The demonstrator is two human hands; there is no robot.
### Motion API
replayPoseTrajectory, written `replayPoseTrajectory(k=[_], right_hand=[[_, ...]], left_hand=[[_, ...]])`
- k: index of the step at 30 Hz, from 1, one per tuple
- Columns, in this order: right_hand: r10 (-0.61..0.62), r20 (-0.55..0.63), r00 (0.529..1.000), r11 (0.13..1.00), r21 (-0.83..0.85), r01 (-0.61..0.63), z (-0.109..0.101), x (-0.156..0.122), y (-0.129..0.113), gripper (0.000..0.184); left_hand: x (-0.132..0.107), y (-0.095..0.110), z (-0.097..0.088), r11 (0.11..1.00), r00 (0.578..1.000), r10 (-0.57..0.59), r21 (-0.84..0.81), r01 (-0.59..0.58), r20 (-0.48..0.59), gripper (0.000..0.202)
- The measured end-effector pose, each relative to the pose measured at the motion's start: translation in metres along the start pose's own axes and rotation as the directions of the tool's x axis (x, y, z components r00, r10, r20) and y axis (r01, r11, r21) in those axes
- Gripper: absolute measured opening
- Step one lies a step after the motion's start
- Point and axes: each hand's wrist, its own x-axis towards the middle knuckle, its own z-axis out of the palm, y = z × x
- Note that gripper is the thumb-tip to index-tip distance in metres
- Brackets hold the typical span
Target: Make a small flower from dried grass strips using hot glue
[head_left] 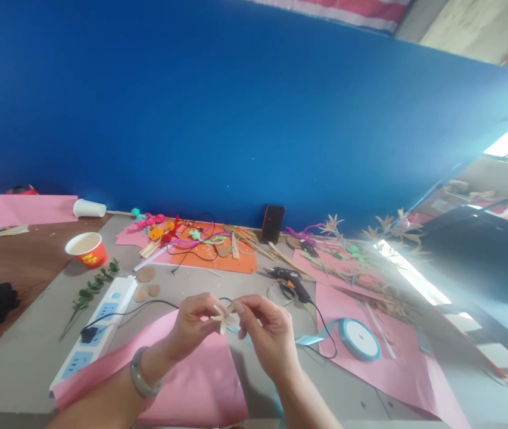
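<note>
Small pale straw-leaf star point(223, 317) pinched between your hands.
Cream-tan, thin pointed strips crossing at the middle and sticking out in several directions; you hold it up off the worktop, above pink paper point(200, 381), left hand point(195, 325) and right hand point(265, 333) fingertips on it.

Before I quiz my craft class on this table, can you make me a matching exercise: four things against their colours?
Things:
1. paper cup
2. ribbon spool
3. glue gun
4. power strip

Colours:
a. black
b. white with blue sockets
c. red with a pale inside
d. light blue

Pairs: 1-c, 2-d, 3-a, 4-b
</note>
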Motion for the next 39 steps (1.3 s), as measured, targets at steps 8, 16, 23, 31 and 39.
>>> replayPoseTrajectory(k=[8, 16, 23, 31, 39], right_hand=[[-0.084, -0.002, 0.996, 0.996, -0.010, 0.084, -0.005, 0.002, -0.002, 0.020], [-0.014, -0.041, 0.999, 0.998, 0.058, 0.016, -0.017, 0.005, 0.006, 0.020], [0.025, 0.477, 0.878, 0.973, 0.189, -0.130, -0.026, 0.020, 0.002, 0.034], [0.077, 0.602, 0.795, 0.926, 0.251, -0.281, -0.019, 0.022, 0.002, 0.022], [0.017, 0.449, 0.894, 0.989, 0.122, -0.080, -0.022, 0.020, 0.002, 0.021]], left_hand=[[0.002, 0.004, 0.000, 0.998, 1.000, -0.017, -0.067, 0.018, 0.018, 0.012], [0.002, 0.004, 0.002, 0.987, 0.997, -0.042, -0.153, 0.053, 0.070, 0.014], [0.004, 0.011, 0.002, 0.980, 0.963, -0.074, -0.158, 0.118, 0.260, 0.022], [0.003, 0.008, 0.001, 0.980, 0.942, -0.118, -0.114, 0.161, 0.315, 0.016], [0.004, 0.002, -0.001, 0.994, 0.976, -0.057, -0.083, 0.076, 0.208, 0.013]])
